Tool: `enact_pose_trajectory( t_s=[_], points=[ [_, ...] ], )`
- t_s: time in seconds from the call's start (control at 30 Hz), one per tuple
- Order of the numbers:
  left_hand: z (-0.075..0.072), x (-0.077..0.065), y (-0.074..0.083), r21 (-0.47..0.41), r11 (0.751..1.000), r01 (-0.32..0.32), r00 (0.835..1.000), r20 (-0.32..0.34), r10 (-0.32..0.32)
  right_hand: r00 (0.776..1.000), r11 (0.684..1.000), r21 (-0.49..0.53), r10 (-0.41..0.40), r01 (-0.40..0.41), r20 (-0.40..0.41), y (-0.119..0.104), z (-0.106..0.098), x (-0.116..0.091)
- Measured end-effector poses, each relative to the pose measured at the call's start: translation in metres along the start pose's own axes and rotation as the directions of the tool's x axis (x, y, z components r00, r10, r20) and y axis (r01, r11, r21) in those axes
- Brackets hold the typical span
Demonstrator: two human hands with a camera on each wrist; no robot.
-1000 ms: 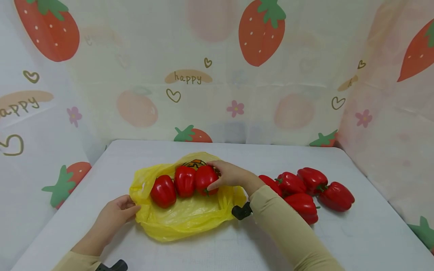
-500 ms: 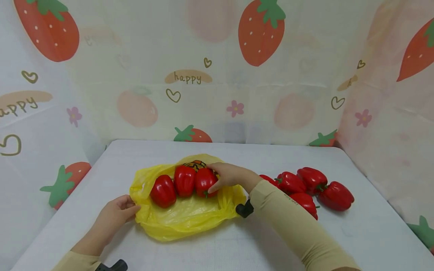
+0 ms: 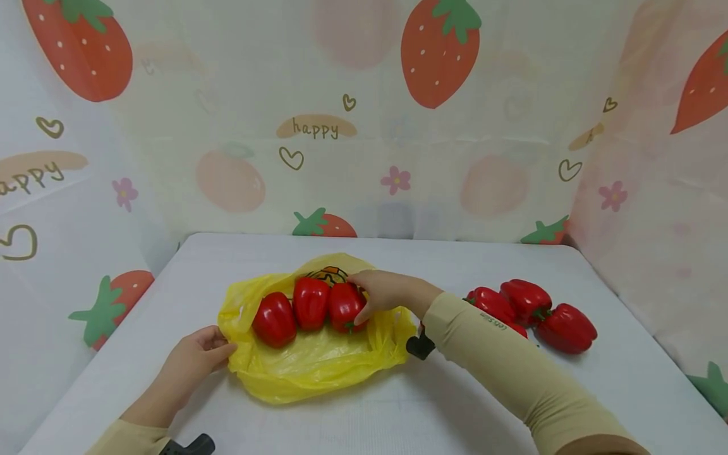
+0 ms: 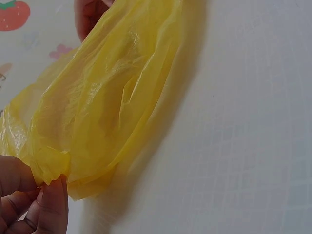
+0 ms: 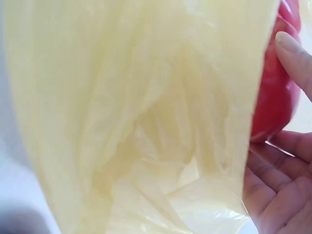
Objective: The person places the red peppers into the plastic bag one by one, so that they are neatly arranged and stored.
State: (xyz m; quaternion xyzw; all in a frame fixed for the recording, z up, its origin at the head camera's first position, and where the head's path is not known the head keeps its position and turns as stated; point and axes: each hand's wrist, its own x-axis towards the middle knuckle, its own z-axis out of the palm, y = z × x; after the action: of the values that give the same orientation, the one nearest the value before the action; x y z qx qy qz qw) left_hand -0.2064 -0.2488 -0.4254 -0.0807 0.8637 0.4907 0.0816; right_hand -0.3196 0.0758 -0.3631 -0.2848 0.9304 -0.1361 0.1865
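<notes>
A yellow plastic bag (image 3: 307,379) lies spread with its mouth gaping toward me. Inside it, a left red bell pepper (image 3: 275,320), a middle one (image 3: 311,303) and a right one (image 3: 344,306) sit in a row. My left hand (image 3: 196,357) pinches the bag's left edge; in the left wrist view, thumb and fingertips (image 4: 52,200) nip the bunched plastic. My right hand (image 3: 387,294) reaches into the bag and grips the right pepper, its thumb on the near side. In the right wrist view the bag partly covers that pepper (image 5: 279,92).
On the white table (image 3: 455,411), several more red bell peppers (image 3: 526,298) are grouped at the right, partly hidden behind my right sleeve (image 3: 500,360). A strawberry-print cloth (image 3: 443,151) hangs behind the table and along both sides.
The right forearm has swung outward to the right, covering more of the loose peppers. The gripped pepper has settled slightly lower in the bag. My left hand has stayed in place.
</notes>
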Motion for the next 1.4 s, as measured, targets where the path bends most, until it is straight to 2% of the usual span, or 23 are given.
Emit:
enact_pose_trajectory(
  t_s=[0.13,0.47,0.73,1.1,1.4],
  points=[
    [0.0,0.001,-0.001,-0.004,1.0,-0.003,1.0,0.001,0.003,1.0,1.0,-0.013,-0.024,0.024,0.001,-0.002,-0.006,-0.004],
    [0.001,0.0,-0.002,0.01,1.0,-0.002,1.0,0.001,0.002,0.999,0.999,0.035,-0.042,0.041,0.018,0.001,-0.015,-0.014],
    [0.001,0.0,-0.003,0.022,1.0,0.005,1.0,-0.003,-0.005,0.998,0.998,0.031,-0.054,0.054,0.017,0.005,-0.016,-0.031],
    [0.001,0.001,-0.002,0.022,1.0,0.011,1.0,0.0,-0.012,0.998,0.998,0.004,-0.064,0.064,-0.005,0.021,-0.024,-0.069],
    [-0.001,0.0,-0.001,0.02,1.0,0.004,1.0,0.003,-0.004,0.999,1.0,0.027,-0.013,0.014,-0.053,0.042,-0.032,-0.111]
  ],
)
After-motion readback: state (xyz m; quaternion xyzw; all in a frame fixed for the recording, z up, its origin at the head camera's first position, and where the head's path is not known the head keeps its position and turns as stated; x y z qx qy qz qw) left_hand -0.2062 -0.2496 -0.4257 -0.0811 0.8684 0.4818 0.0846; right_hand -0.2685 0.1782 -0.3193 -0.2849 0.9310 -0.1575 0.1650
